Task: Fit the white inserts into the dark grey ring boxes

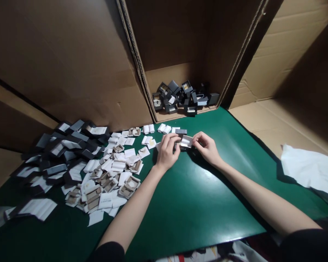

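My left hand (167, 150) and my right hand (207, 147) meet over the green mat (196, 196), fingers curled around one small dark box with a white insert (185, 141). The left fingers grip its left side, the right fingers pinch its right edge. Just behind them a small dark box (180, 131) lies on the mat. To the left spreads a heap of white and tan card inserts (112, 174). Further left is a pile of flat dark box pieces (62, 153).
An open cardboard carton (180, 69) at the back holds a heap of assembled dark boxes (183, 96). Cardboard walls stand left and right. White crumpled paper (311, 169) lies on the cardboard at right. A few white folded inserts (155, 129) line the mat's far edge.
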Demonstrator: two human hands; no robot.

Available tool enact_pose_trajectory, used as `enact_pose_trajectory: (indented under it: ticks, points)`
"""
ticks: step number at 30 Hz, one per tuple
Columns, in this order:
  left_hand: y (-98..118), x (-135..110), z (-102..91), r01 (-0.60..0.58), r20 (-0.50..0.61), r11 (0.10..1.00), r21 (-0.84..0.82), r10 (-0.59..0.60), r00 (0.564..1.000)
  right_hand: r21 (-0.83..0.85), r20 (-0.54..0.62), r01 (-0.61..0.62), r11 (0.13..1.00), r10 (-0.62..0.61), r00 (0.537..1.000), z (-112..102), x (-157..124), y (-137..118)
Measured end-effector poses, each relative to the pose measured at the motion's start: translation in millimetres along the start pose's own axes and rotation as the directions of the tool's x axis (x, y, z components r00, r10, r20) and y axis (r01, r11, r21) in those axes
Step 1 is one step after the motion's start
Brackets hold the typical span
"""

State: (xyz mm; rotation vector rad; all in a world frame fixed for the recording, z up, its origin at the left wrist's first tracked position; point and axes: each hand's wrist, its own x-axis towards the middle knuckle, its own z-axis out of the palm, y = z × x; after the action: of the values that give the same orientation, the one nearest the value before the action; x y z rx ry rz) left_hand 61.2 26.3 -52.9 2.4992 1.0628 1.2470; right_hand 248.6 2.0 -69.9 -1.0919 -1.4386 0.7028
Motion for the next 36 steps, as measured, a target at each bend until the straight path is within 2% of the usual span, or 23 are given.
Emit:
enact_pose_trajectory:
  ticks: [2,4,7,11,15,23,30,36]
  points:
    - [-3,1,-0.7,0.091,-0.065,0.996,-0.012,-0.091,0.994,-0.059,-0.002,0.067,0.996,-0.067,0.998,-1,1,-3]
    - [-7,1,-1.1,0.133,-0.053,0.991,-0.031,-0.135,0.989,-0.098,0.018,0.112,0.989,-0.110,0.994,-2,1,-5]
    - [-8,0,-0.3,0.117,0.076,0.993,-0.023,-0.115,0.990,-0.127,0.045,0.152,0.980,-0.148,0.988,-1,0,-8]
    - [-6,-2,2.1,0.096,0.245,0.989,0.117,-0.122,0.962,-0.155,0.066,0.167,0.974,-0.159,0.985,-1,-1,-10]
    - [-4,-1,2.5,0.073,0.331,0.978,0.197,-0.137,0.934,-0.183,0.073,0.174,0.968,-0.163,0.984,-1,-1,-10]
    - [-5,0,1.3,0.057,0.301,0.983,0.173,-0.108,0.948,-0.303,0.077,0.205,0.931,-0.190,0.979,0,-4,-5]
    - [-8,-2,3.0,0.123,0.257,0.986,0.110,-0.147,0.955,-0.341,0.191,0.324,0.882,-0.273,0.943,1,-6,1]
    - [-9,-2,4.0,0.125,0.250,0.983,0.131,-0.155,0.956,-0.343,0.265,0.377,0.860,-0.297,0.917,2,-8,1]
